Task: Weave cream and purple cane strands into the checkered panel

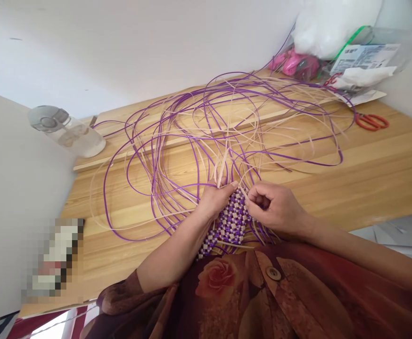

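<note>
A woven piece [233,214] in purple and cream checks lies near my body at the table's front edge. My left hand [215,200] grips its left upper edge, thumb on top and fingers partly hidden behind the weave. At the upper right corner my right hand [275,205] is closed in a pinch on a cream strip [243,190]. Long loose purple strips [156,155] and cream strips fan out from the far edge of the weave in wide loops. More strip ends hang out at the right below my right hand.
The wooden table [379,165] meets a white wall. A clear bottle with a grey lid [66,132] stands at the left. Orange-handled scissors [372,122] lie at the right, near plastic bags [336,33] and a pink bundle [292,63]. A blurred-out object [57,256] sits front left.
</note>
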`<state>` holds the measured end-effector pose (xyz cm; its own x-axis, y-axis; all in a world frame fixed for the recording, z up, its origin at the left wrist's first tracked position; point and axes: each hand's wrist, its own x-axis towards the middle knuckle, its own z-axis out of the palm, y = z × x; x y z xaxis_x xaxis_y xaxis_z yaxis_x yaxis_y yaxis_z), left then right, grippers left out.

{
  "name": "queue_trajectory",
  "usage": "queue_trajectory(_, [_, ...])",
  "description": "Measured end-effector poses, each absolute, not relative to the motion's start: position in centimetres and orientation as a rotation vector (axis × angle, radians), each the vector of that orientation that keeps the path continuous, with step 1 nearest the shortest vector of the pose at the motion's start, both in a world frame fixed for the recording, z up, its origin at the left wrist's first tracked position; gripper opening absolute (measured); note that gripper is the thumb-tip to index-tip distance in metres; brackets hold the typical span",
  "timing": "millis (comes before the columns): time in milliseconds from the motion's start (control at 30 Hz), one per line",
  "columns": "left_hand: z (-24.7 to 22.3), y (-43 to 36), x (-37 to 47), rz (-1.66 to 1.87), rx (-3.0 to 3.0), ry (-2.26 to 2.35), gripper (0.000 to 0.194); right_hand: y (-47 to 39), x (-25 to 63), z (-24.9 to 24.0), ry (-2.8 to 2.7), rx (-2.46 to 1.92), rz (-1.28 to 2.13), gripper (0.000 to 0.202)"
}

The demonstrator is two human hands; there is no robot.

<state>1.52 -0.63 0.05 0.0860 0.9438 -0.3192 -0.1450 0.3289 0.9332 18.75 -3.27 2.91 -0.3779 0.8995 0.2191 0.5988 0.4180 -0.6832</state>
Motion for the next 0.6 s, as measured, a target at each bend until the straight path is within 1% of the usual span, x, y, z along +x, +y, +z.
queue_trajectory(67, [-0.2,-0.6,1.5,1.002,0.994,1.18,0.033,-3.6,19.1,3.1,-2.123,-1.229,0.734,0.011])
queue_trajectory(200, [-0.6,-0.4,1.4,1.006,1.061,1.229,0.037,-3.6,18.9,3.0,-2.041,-1.043,0.665,0.003])
queue_trajectory(367, [-0.8,-0.2,1.2,1.018,1.074,1.193,0.031,-4.0,18.5,1.9,-2.016,-0.966,0.8,0.007])
queue_trajectory(533, [-0.2,-0.3,1.0,0.909,1.102,1.161,0.036,-4.3,18.5,1.4,-1.899,-1.057,0.852,0.008])
queue_trajectory(600, [-0.1,-0.4,1.0,0.89,1.147,1.135,0.033,-4.3,18.3,1.3,-1.883,-1.082,0.876,0.01])
